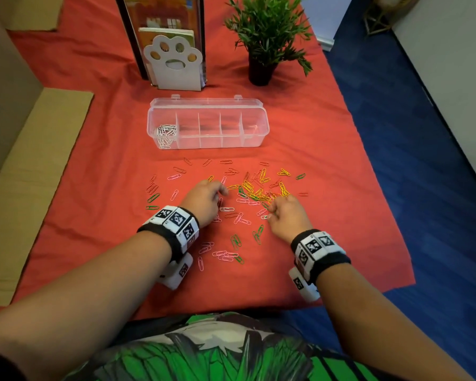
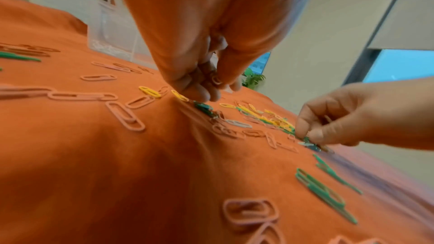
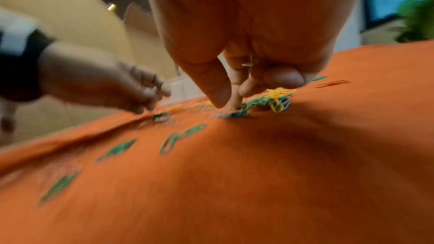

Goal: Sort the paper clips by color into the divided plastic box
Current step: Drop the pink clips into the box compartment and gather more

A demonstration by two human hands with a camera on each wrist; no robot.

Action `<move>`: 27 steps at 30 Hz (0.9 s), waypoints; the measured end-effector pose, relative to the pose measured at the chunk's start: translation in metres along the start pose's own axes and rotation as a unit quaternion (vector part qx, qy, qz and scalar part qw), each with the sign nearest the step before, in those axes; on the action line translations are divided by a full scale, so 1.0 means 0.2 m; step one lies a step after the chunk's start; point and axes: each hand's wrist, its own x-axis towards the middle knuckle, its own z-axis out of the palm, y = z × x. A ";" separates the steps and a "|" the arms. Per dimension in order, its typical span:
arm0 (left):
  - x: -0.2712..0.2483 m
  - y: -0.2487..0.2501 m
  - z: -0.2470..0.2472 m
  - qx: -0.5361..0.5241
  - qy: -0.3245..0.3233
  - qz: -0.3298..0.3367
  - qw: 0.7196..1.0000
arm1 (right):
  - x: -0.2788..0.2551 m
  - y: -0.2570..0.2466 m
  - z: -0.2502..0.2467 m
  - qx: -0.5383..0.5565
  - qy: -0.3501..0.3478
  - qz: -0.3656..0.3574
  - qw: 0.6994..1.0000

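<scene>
My left hand (image 1: 204,200) and right hand (image 1: 286,215) both have fingers (image 2: 202,92) curled, pinching scattered coloured wire paper clips (image 1: 252,192) on the red-clothed worktop (image 1: 327,149).

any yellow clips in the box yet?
No: in the head view the divided plastic box holds only white clips, in its leftmost compartment, and the yellow clips lie on the red cloth.
</scene>
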 end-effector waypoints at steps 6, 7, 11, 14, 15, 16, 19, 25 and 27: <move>0.03 0.02 0.02 -0.014 -0.028 -0.034 0.999 | -0.01 -0.05 0.07 -0.105 -0.001 -0.073 0.992; 0.03 0.02 0.03 0.015 -0.031 -0.025 0.999 | 0.00 -0.06 0.06 -0.087 -0.003 -0.074 0.993; 0.03 -0.01 0.07 0.157 -0.034 0.053 0.986 | 0.04 -0.07 -0.01 0.075 0.003 -0.031 0.997; 0.03 -0.03 0.08 0.178 -0.028 0.067 0.981 | 0.07 -0.09 -0.07 0.264 0.000 0.040 0.964; 0.03 -0.03 0.08 0.174 -0.023 0.073 0.982 | 0.07 -0.10 -0.08 0.309 -0.001 0.059 0.949; 0.03 -0.03 0.08 0.167 -0.020 0.079 0.983 | 0.08 -0.11 -0.09 0.349 -0.006 0.075 0.934; 0.04 -0.05 0.06 0.163 -0.028 0.097 0.981 | 0.10 -0.15 -0.14 0.450 -0.035 0.112 0.886; 0.04 -0.02 0.07 0.230 -0.016 0.099 0.968 | 0.15 -0.20 -0.20 0.468 -0.068 0.136 0.871; 0.05 -0.01 0.08 0.210 -0.002 0.056 0.976 | 0.16 -0.23 -0.21 0.466 -0.078 0.137 0.871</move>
